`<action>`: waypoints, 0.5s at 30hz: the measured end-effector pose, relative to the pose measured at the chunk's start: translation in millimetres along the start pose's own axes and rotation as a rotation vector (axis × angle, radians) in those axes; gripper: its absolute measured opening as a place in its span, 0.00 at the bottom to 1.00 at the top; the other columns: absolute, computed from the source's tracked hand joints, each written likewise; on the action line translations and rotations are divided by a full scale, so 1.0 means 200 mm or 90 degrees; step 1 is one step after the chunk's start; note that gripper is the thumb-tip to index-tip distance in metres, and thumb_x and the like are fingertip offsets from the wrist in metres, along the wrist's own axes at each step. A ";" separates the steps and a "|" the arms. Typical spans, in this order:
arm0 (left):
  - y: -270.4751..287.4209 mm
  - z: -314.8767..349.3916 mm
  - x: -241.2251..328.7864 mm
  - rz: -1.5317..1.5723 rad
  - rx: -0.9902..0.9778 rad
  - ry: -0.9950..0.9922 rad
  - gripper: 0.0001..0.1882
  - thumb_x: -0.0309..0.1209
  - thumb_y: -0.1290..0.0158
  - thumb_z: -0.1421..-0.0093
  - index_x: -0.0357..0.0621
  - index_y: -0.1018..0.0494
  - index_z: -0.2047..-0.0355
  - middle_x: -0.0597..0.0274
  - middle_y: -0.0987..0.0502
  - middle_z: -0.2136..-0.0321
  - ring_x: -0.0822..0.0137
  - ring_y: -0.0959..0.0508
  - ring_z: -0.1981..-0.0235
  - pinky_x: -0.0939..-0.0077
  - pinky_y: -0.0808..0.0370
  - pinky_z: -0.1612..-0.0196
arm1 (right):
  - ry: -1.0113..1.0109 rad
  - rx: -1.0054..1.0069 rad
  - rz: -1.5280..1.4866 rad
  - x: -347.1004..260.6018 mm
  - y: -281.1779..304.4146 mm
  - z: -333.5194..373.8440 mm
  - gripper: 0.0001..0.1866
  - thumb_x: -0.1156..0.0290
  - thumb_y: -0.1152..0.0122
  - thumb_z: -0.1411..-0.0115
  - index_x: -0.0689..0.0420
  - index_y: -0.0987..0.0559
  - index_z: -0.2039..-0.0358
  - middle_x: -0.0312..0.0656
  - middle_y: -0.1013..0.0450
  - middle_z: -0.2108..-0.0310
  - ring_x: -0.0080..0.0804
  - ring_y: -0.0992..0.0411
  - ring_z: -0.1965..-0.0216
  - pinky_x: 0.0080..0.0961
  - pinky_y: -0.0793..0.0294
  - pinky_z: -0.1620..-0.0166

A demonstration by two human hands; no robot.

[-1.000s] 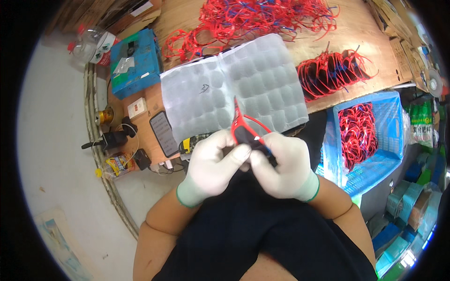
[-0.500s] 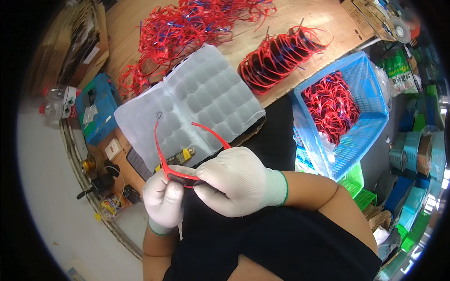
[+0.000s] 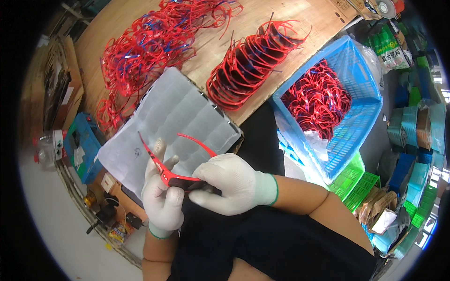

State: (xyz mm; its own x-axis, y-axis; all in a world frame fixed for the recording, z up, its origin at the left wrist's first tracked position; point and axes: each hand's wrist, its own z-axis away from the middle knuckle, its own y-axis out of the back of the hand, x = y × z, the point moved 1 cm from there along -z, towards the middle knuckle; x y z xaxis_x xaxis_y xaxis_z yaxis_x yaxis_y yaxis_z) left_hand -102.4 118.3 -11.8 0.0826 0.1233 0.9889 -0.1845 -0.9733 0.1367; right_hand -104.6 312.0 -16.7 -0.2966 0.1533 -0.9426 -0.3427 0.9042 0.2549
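Together, the gloved left hand [image 3: 161,202] and right hand [image 3: 228,185] pinched red-framed sunglasses [image 3: 178,181] at opposite ends, temples [image 3: 197,142] unfolded, near the edge of a grey dimpled sheet [image 3: 187,117]; beyond, a row of sunglasses [image 3: 253,63] lay on the wooden table [image 3: 211,49].

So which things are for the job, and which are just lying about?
For the job, it seems:
red sunglasses, in the left hand and right hand
sunglasses row
heap of red frames
grey dimpled sheet
filled blue crate

Probably just lying about:
plastic bottle
blue box
yellow packet
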 end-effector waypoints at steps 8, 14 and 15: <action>0.09 -0.17 -0.15 -0.113 -0.078 0.047 0.12 0.33 0.43 0.38 0.35 0.24 0.60 0.40 0.29 0.39 0.45 0.24 0.41 0.54 0.28 0.40 | -0.007 0.263 0.510 0.43 0.77 -0.24 0.12 0.76 0.45 0.44 0.61 0.24 0.58 0.55 0.27 0.67 0.54 0.25 0.63 0.48 0.24 0.59; 0.17 0.04 -0.27 -0.284 -0.105 0.169 0.10 0.27 0.43 0.40 0.35 0.24 0.60 0.41 0.24 0.45 0.50 0.20 0.47 0.62 0.25 0.44 | -0.284 0.216 0.727 1.01 1.45 -0.47 0.13 0.72 0.47 0.44 0.63 0.24 0.60 0.60 0.23 0.60 0.58 0.24 0.54 0.47 0.25 0.50; 0.19 0.07 -0.29 -0.346 -0.107 0.136 0.10 0.27 0.43 0.41 0.35 0.24 0.60 0.42 0.24 0.46 0.50 0.20 0.49 0.63 0.24 0.46 | -0.301 0.193 0.714 1.03 1.44 -0.48 0.13 0.71 0.47 0.44 0.63 0.24 0.60 0.60 0.22 0.59 0.58 0.25 0.53 0.47 0.25 0.49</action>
State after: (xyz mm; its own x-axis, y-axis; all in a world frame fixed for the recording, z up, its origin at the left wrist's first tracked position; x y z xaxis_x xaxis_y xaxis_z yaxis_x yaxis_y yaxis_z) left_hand -99.9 71.9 -64.4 0.0125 0.6470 0.7624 -0.3244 -0.7186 0.6151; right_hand -350.7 565.7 -116.7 0.0778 0.9677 -0.2399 0.1286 0.2289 0.9649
